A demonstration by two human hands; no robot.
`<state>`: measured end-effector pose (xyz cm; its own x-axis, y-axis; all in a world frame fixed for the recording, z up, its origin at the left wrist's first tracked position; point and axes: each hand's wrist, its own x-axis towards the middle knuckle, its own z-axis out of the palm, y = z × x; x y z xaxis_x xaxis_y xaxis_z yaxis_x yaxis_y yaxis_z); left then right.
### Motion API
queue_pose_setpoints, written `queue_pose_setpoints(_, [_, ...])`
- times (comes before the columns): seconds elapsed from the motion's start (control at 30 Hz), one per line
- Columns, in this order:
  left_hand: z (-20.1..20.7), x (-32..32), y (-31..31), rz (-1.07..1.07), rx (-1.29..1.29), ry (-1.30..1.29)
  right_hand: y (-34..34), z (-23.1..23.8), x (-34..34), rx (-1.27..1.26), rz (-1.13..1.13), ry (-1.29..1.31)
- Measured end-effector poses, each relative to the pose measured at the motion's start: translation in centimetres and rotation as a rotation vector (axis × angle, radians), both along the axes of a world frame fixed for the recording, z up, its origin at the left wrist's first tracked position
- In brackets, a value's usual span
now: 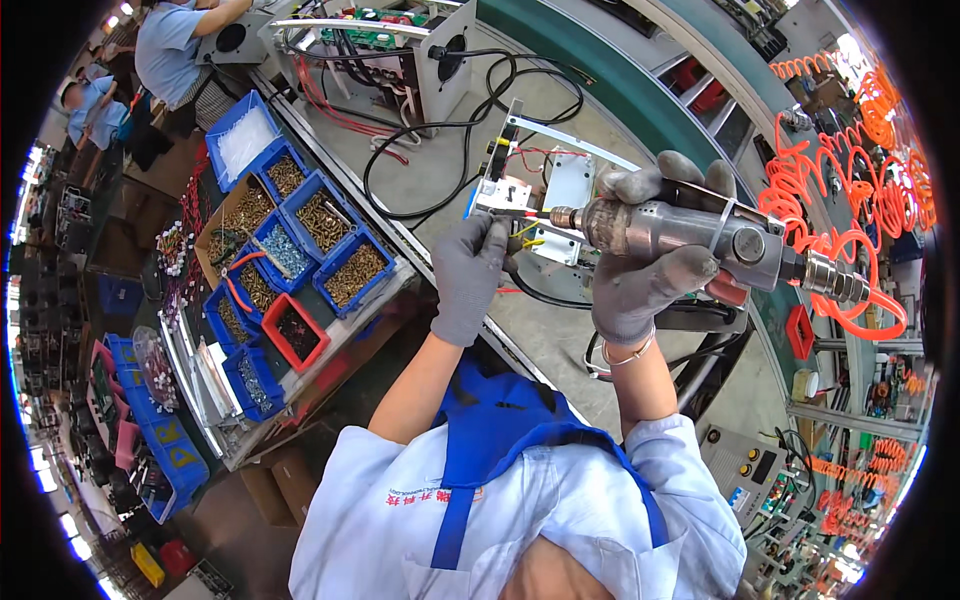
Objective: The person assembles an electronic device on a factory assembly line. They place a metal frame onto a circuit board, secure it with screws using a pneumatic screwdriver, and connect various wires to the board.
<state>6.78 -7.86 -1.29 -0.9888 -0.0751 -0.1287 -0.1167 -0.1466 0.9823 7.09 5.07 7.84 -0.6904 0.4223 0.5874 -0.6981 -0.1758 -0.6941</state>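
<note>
My right hand (640,295), in a grey glove, is wrapped round an air screwdriver (680,232) held almost level, its tip to the left. The tip meets a small white panel (500,196) on a metal assembly with a bracket (568,195). My left hand (466,280), also gloved, is closed in a pinch just below that tip. Its fingertips are against the panel's lower edge; what lies between them is hidden. A yellow-green wire (530,241) runs beside the fingers, and a red wire loops above the panel.
On the left, blue bins (325,222) of screws and a red bin (296,333) stand on the bench. An open machine chassis (400,75) and black cable (465,130) lie beyond. An orange coiled air hose (870,315) trails right from the screwdriver. Other people work at far left.
</note>
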Motion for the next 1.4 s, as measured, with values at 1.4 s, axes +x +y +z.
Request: queue_pose_setpoints(1.4, [5.1, 0.3, -2.2, -0.552, 0.089, -0.009, 3.6, 1.4, 5.8, -0.192, -0.322, 0.061])
